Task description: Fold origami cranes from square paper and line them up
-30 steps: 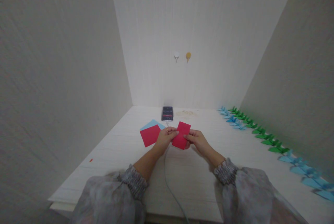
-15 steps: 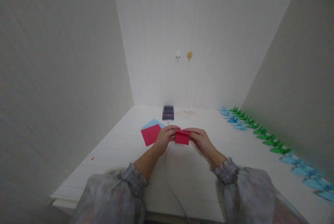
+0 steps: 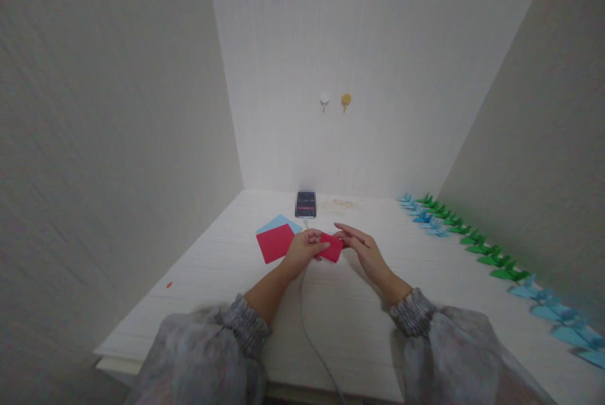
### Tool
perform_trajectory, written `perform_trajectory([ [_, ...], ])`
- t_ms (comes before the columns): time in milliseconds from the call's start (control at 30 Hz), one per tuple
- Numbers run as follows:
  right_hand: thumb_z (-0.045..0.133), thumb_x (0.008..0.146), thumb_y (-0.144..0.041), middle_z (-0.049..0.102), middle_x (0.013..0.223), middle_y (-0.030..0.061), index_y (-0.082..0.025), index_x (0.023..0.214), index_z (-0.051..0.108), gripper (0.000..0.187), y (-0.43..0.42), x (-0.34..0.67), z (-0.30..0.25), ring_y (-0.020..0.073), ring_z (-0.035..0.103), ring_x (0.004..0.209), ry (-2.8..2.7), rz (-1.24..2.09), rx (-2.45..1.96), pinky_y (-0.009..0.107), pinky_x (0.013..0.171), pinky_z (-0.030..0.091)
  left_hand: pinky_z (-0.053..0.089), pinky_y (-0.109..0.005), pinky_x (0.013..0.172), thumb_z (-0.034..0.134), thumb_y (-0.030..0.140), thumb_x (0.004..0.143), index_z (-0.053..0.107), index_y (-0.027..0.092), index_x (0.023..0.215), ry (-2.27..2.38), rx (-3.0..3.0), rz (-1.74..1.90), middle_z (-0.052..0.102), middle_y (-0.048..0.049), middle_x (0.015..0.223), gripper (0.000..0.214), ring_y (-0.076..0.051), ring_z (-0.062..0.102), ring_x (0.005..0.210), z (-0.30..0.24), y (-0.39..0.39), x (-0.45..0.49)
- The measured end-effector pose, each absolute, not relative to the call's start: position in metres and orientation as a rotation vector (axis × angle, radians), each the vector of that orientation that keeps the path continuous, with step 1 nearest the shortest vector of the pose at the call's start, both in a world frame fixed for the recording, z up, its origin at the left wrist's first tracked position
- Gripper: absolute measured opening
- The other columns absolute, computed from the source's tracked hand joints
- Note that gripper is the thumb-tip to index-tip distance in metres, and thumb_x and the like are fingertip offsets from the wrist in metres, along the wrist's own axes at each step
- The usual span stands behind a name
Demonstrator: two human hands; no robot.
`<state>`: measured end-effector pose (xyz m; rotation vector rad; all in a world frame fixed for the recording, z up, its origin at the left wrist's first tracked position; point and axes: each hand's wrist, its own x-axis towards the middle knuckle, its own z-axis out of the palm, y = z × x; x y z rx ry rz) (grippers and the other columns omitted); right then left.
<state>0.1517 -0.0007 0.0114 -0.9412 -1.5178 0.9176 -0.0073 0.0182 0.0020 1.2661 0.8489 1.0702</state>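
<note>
Pinched in my left hand (image 3: 301,250) is a small folded piece of red origami paper (image 3: 332,249), with the thumb lying on top of it. My right hand (image 3: 366,252) is at the paper's right edge: its index finger is lifted, while the other fingertips touch and seem to grip that edge. A red paper square (image 3: 274,244) lies left of my left hand, partly over a light blue paper square (image 3: 280,223).
A phone (image 3: 305,205) stands by the back wall, its grey cable (image 3: 307,331) running to the front edge. Rows of green paper cranes (image 3: 486,255) and blue paper cranes (image 3: 558,313) line the right. An orange scrap (image 3: 169,285) lies left. Two hooks (image 3: 346,99) hang on the wall.
The red folded paper has turned slightly, and its upper flap no longer stands up. My left thumb has come onto its front. My right index finger has lifted off.
</note>
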Motion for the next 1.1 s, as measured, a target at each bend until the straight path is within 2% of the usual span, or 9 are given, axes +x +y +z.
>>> perform_trajectory([
  [133, 0.048, 0.074, -0.036, 0.066, 0.077, 0.0054, -0.015, 0.085, 0.066, 0.029, 0.002, 0.149, 0.009, 0.018, 0.058, 0.072, -1.626, 0.952, -1.057, 0.03, 0.067, 0.044, 0.036, -0.017, 0.042, 0.069, 0.023, 0.053, 0.048, 0.013, 0.083, 0.843, 1.418, 1.076, 0.055, 0.0035, 0.055, 0.038, -0.006, 0.047, 0.043, -0.003, 0.019, -0.007],
  [267, 0.053, 0.07, -0.035, 0.066, 0.072, 0.0045, -0.016, 0.077, 0.067, 0.024, 0.005, 0.148, 0.006, 0.0172, 0.057, 0.067, -1.694, 0.918, -1.094, 0.028, 0.063, 0.044, 0.036, -0.018, 0.046, 0.068, 0.021, 0.054, 0.044, 0.015, 0.085, 0.847, 1.541, 1.087, 0.056, 0.004, 0.056, 0.04, -0.007, 0.049, 0.045, -0.005, 0.02, -0.006],
  [433, 0.053, 0.071, -0.036, 0.065, 0.071, 0.0043, -0.015, 0.076, 0.065, 0.025, 0.006, 0.15, 0.008, 0.0158, 0.056, 0.065, -1.591, 0.839, -1.105, 0.027, 0.062, 0.043, 0.041, -0.02, 0.055, 0.071, 0.017, 0.048, 0.045, 0.015, 0.083, 0.843, 1.391, 1.175, 0.057, 0.0026, 0.063, 0.044, -0.008, 0.054, 0.056, -0.004, 0.021, -0.004],
  [600, 0.053, 0.071, -0.034, 0.064, 0.072, 0.0048, -0.015, 0.076, 0.064, 0.023, 0.004, 0.149, 0.012, 0.0156, 0.056, 0.066, -1.541, 0.78, -1.085, 0.028, 0.064, 0.043, 0.04, -0.02, 0.049, 0.066, 0.029, 0.056, 0.054, 0.011, 0.071, 0.94, 1.373, 1.057, 0.058, -0.0003, 0.053, 0.026, -0.008, 0.052, 0.047, 0.005, 0.014, -0.004],
  [1100, 0.053, 0.071, -0.036, 0.063, 0.073, 0.0042, -0.018, 0.075, 0.064, 0.022, -0.001, 0.149, 0.019, 0.0171, 0.056, 0.069, -1.521, 0.695, -1.031, 0.028, 0.066, 0.043, 0.041, -0.022, 0.052, 0.063, 0.033, 0.059, 0.062, 0.012, 0.07, 0.988, 1.426, 1.132, 0.059, -0.0018, 0.053, 0.023, -0.01, 0.052, 0.048, 0.018, 0.006, -0.005],
])
